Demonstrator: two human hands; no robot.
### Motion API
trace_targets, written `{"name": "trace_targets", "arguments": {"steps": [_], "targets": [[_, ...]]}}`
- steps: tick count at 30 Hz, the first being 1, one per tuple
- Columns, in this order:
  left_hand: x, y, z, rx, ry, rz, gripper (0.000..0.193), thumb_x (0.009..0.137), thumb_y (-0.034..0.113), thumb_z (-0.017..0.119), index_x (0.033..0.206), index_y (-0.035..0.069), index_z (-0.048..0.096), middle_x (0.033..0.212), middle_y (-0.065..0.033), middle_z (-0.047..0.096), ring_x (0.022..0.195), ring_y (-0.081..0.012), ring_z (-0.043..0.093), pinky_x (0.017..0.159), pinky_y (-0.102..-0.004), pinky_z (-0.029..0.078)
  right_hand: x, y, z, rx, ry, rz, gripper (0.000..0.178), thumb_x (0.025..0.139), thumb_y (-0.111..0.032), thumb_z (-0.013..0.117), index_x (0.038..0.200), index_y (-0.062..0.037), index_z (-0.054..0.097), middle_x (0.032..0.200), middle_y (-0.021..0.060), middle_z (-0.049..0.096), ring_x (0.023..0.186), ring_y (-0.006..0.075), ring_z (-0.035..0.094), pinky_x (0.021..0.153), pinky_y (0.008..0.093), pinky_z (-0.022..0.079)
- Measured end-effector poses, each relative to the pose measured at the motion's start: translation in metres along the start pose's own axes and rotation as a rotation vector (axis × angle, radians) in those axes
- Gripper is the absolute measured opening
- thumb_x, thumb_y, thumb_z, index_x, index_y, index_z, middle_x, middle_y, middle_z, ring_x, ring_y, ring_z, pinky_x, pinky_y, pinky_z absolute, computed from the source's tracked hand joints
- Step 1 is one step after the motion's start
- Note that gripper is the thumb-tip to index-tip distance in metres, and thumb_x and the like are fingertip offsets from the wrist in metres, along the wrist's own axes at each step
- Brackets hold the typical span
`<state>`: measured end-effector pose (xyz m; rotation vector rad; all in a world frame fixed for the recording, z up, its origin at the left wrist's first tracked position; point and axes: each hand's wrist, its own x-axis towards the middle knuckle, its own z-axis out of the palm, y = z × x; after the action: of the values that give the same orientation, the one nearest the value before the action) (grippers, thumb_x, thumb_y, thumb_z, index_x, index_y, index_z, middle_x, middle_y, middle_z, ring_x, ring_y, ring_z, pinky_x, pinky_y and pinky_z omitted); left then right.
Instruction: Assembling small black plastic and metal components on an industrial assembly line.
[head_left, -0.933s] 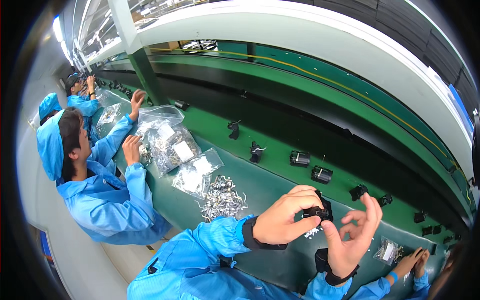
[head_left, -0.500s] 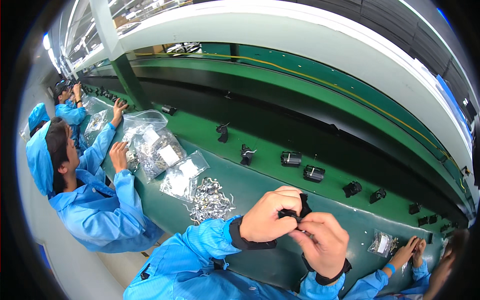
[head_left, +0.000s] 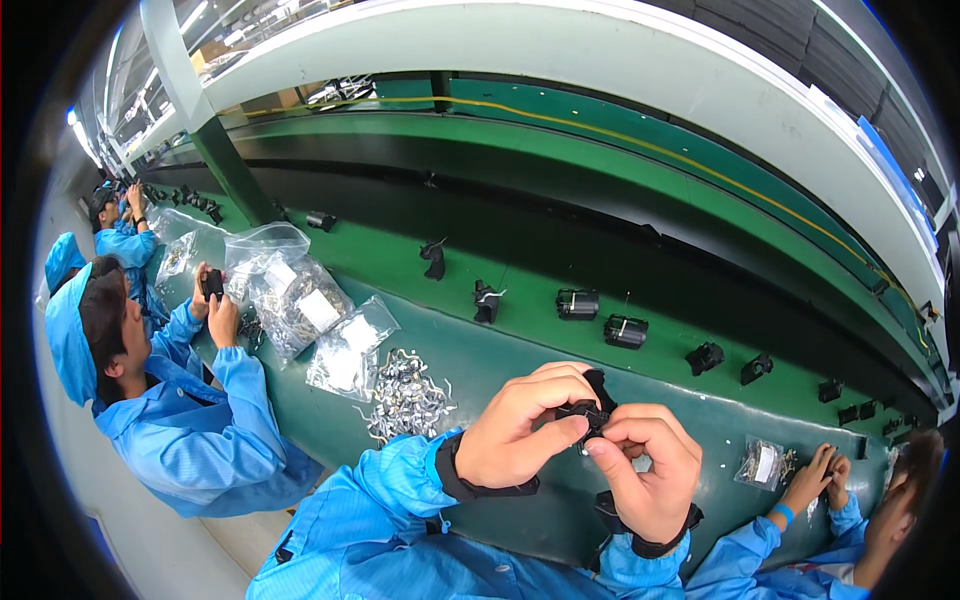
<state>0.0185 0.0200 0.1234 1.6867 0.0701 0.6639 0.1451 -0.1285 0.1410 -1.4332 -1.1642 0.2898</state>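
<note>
Above the green bench, my left hand (head_left: 520, 425) is closed around a small black plastic part (head_left: 590, 412), with the thumb pressed along its near side. My right hand (head_left: 655, 475) pinches at the part's right edge with thumb and forefinger. A small silvery bit shows under the part, close to the fingertips; its kind is too small to tell. Left of my left wrist lies a loose pile of small silvery pieces with short pale leads (head_left: 405, 400). Fingers cover much of the black part.
Clear plastic bags (head_left: 295, 305) of similar pieces lie beyond the pile. Black housings (head_left: 577, 304) stand in a row along the green ledge (head_left: 530, 330), before a dark belt (head_left: 500, 215). A co-worker at left (head_left: 190, 410) holds a black part; another person's hands (head_left: 815, 485) work at right.
The black part has turned between my hands and more of it shows. My left thumb now lies along it. The left co-worker's hands have come together on a black part.
</note>
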Motion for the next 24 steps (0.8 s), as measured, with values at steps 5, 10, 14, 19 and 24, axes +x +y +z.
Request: {"name": "trace_targets", "arguments": {"steps": [5,10,14,19,24], "targets": [[0.001,-0.002,-0.001,-0.005,0.012,0.057,0.006,0.092,0.002,0.063,0.095,-0.002,0.065,0.090,-0.0114,0.064,0.094,-0.0284,0.058,0.095,-0.0422,0.046,0.000,0.001,-0.002,-0.013,-0.039,-0.032,0.022,0.082,-0.002,0.086,0.094,-0.0003,0.069,0.095,0.0093,0.070,0.067,0.0117,0.065,0.054,0.0250,0.051],[0.002,-0.008,-0.003,0.032,0.039,0.129,0.005,0.089,0.001,0.064,0.093,-0.002,0.065,0.084,-0.0107,0.064,0.085,-0.0311,0.060,0.106,-0.0462,0.045,0.001,0.000,-0.001,-0.053,-0.077,-0.064,0.024,0.080,-0.003,0.088,0.094,-0.0005,0.069,0.094,0.0093,0.071,0.066,0.0131,0.066,0.054,0.0264,0.052],[0.006,-0.006,-0.002,0.173,0.072,0.169,0.005,0.088,0.001,0.065,0.092,-0.002,0.066,0.083,-0.0119,0.065,0.082,-0.0330,0.062,0.109,-0.0483,0.045,0.005,0.004,0.002,-0.097,-0.059,-0.059,0.020,0.082,-0.001,0.085,0.095,0.0011,0.069,0.100,0.0125,0.070,0.072,0.0170,0.069,0.058,0.0274,0.055],[0.013,-0.004,-0.005,0.234,-0.012,-0.114,0.029,0.104,0.012,0.051,0.121,-0.006,0.066,0.114,-0.0214,0.069,0.107,-0.0382,0.066,0.105,-0.0447,0.047,0.013,0.033,0.004,-0.190,0.078,0.126,0.020,0.094,-0.003,0.072,0.112,0.0058,0.071,0.116,0.0177,0.069,0.098,0.0256,0.071,0.078,0.0325,0.060],[0.016,-0.033,-0.006,0.221,-0.080,-0.208,0.049,0.111,0.033,0.039,0.143,-0.003,0.052,0.122,-0.0280,0.067,0.116,-0.0447,0.064,0.100,-0.0462,0.050,0.030,0.054,0.022,-0.226,-0.069,0.154,0.046,0.087,-0.009,0.079,0.128,0.0056,0.064,0.120,0.0187,0.069,0.097,0.0274,0.072,0.078,0.0348,0.059]]}}
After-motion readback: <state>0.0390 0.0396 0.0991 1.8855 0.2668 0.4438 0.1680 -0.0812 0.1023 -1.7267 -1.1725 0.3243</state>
